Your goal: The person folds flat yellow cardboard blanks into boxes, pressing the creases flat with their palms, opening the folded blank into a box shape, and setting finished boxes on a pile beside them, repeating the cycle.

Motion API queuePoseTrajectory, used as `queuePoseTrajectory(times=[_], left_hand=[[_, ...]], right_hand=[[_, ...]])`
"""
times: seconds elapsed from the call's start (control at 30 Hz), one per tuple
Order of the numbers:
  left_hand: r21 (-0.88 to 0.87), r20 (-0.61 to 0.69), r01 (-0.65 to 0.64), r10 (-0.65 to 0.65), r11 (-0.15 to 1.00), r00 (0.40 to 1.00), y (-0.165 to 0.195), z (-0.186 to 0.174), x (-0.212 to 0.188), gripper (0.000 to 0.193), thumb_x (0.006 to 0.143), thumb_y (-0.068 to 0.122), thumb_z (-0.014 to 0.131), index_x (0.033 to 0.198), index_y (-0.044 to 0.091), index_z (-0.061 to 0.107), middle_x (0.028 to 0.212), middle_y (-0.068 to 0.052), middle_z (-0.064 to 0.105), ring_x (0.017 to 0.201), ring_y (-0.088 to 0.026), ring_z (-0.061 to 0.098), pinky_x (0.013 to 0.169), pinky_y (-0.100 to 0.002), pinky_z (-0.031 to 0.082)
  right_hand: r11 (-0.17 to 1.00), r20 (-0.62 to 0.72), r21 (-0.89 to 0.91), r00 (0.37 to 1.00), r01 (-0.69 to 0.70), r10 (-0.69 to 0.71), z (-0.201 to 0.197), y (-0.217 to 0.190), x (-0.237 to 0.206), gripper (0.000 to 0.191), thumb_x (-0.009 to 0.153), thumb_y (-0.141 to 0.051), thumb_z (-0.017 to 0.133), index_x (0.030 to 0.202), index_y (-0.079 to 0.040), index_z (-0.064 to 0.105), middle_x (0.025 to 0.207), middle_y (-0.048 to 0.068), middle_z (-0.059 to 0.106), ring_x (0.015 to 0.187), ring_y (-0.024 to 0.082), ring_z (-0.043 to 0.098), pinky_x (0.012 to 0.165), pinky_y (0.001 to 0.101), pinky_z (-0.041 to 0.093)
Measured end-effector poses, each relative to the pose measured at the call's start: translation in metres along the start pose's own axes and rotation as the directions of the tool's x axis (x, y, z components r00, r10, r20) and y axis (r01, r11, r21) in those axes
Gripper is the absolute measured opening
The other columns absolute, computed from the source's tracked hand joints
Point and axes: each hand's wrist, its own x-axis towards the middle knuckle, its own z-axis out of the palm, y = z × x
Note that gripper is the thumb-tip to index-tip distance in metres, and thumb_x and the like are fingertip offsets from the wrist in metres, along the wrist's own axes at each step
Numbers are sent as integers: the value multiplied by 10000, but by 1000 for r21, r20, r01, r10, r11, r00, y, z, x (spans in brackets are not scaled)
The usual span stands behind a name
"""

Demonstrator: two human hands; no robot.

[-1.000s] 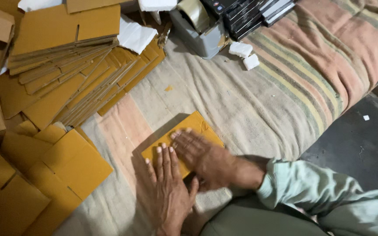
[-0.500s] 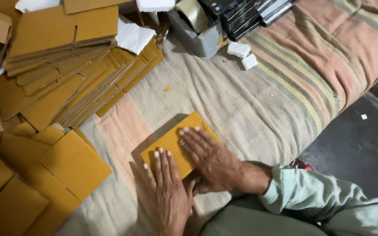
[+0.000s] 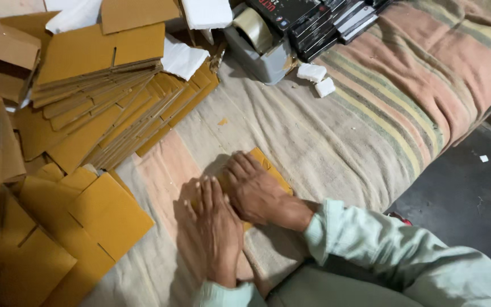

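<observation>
A small flat piece of yellow-brown cardboard (image 3: 270, 169) lies on the striped blanket (image 3: 370, 108) just in front of me. Both my hands press flat on it, side by side. My left hand (image 3: 214, 227) lies on its near left part, fingers straight and pointing away from me. My right hand (image 3: 254, 190) covers the middle of the piece, fingers spread toward the left. Most of the cardboard is hidden under the two hands; only its far right edge shows. Pale green sleeves cover both my forearms.
Stacks of flattened cardboard boxes (image 3: 103, 79) fill the far left, with more flat pieces (image 3: 86, 216) at the near left. A grey tape dispenser (image 3: 259, 45), white foam bits (image 3: 316, 79) and a dark stack of flat cases (image 3: 319, 23) sit at the back. Dark floor (image 3: 467, 193) lies right.
Both hands have closed in over the cardboard piece, so less of it shows than before. The view has shifted a little to the right.
</observation>
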Motion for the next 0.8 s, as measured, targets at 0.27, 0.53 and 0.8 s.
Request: queuePoseTrajectory(times=[0.27,0.53,0.8], left_hand=[[-6,111,255,-253,967,961,-16,5,32,395,1063,305,432,1068,-11,670,1169,-225,669,1140,-395,592,1009,-497,441],[-101,5,16,-16,995,1000,-14,34,41,347,1019,268,456,1094,2,666,1081,-231,694,1033,-385,655,923,-479,505],[-65,27,117,-116,991,993,-27,47,41,319,1017,249,484,1070,-2,673,1039,-248,699,989,-400,660,882,-490,512]], right_hand=[[866,127,-486,990,118,-63,5,27,21,299,904,-219,570,877,66,658,789,214,643,716,339,592,617,460,436],[988,-147,16,977,156,-152,18,32,24,278,982,-268,572,821,-47,623,803,162,629,775,342,622,773,436,500],[977,41,-214,999,-20,29,21,32,27,224,831,-275,649,743,-69,640,725,150,645,695,315,624,664,431,473]])
